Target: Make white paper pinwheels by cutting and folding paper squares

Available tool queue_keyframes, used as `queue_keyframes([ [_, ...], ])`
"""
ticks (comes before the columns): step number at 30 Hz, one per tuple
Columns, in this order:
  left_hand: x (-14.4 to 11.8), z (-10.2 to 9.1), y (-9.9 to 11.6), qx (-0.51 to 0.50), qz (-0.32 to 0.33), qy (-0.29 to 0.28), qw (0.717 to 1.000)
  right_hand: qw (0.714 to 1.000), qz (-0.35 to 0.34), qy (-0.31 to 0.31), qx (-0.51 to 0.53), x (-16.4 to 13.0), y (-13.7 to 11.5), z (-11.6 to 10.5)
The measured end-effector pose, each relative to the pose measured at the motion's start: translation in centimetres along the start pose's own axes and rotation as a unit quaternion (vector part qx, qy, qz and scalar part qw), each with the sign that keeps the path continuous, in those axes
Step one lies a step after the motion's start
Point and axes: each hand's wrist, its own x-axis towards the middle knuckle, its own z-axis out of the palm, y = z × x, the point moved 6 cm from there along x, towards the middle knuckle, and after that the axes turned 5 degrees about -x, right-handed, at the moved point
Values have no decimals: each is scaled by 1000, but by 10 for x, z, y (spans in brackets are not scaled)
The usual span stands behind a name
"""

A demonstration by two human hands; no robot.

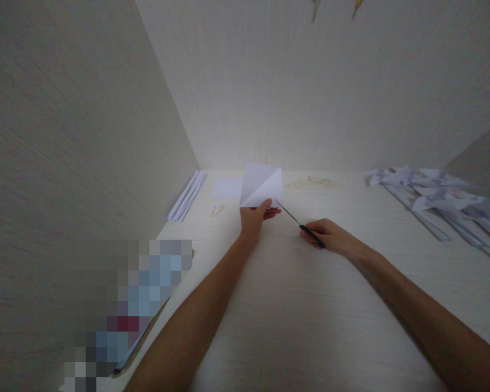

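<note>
A square sheet of white paper (262,182) with a diagonal crease is raised above the table. My left hand (253,219) pinches its lower edge, thumb on the face and fingers behind. In my right hand (324,234) is a pair of scissors (311,236) with black handles, seen nearly edge-on. The tips of the thin blades point up and left, at the paper's lower right corner. Whether the blades touch the paper I cannot tell.
Rolled white paper sticks (188,196) lie at the left wall, beside a flat white sheet (225,187). Thin yellowish bits (314,181) and a small loop (218,209) lie near the back. Several paper pinwheels (433,197) are piled right. A blurred-out object (155,283) is front left.
</note>
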Motion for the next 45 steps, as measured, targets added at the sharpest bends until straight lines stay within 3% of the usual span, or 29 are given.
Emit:
queue_keyframes([
  [12,0,0,0,-5,-7,-2,1000,1000,-5,3,3,0,0,-1],
  [20,-5,5,-3,18,-20,-42,999,1000,-13,7,-4,-2,-7,-2],
  [33,-3,5,-6,6,-31,-47,998,1000,11,14,2,0,1,0],
  [45,-7,11,-9,13,-52,-83,995,1000,-14,22,-2,0,0,-2],
])
